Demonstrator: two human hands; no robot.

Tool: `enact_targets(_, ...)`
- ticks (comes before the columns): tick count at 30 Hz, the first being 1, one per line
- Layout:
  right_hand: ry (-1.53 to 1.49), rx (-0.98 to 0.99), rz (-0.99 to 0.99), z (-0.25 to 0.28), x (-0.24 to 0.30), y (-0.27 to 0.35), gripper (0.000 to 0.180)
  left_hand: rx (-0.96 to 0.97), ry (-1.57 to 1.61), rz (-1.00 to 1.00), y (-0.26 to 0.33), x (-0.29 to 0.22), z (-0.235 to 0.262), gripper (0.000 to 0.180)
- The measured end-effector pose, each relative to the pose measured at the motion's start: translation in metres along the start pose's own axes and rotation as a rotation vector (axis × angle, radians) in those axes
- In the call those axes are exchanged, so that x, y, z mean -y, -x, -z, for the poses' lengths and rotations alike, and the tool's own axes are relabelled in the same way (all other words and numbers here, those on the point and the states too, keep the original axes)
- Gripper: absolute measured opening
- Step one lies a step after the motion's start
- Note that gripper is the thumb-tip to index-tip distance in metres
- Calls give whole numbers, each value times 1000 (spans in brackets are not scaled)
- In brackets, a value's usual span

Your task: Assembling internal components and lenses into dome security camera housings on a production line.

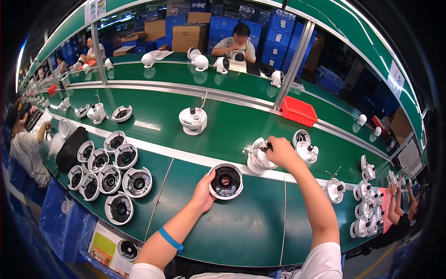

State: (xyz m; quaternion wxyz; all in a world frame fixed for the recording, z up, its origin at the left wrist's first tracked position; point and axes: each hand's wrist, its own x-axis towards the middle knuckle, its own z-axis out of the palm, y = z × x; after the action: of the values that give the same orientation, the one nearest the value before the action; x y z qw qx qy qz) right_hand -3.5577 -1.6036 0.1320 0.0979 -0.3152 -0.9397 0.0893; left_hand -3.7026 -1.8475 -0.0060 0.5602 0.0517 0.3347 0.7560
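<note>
My left hand (203,194) grips a round white camera housing (233,180) by its left edge, its open side up. Inside it sits a black ring with a central hole, and small circuit parts lie along the rim. Farther right, my right hand (282,152) has its fingers closed on the small black part atop a white camera base (260,158). This base is tilted at the near edge of the green conveyor (223,111). My fingers hide much of the black part. A gap of bare bench lies between housing and base.
Several similar housings (109,179) cluster at the left beside a black cloth (72,149). Another camera base (193,122) stands on the conveyor. A red tray (298,111) sits by the metal post. At the right are more bases (367,204); co-workers sit across, left and right.
</note>
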Motion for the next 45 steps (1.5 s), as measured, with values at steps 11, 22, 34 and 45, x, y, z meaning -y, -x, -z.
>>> enact_targets(11,-34,-153,88,-1,80,121,45,115,-94,9,21,-23,-11,56)
enact_targets(22,-647,113,311,-34,83,100,38,210,-27,21,23,-38,-5,82)
enact_targets(34,-585,215,194,-49,105,81,29,337,100,67,15,-58,11,66)
enact_targets(45,32,-94,598,-55,123,75,32,329,62,103,5,-63,23,62)
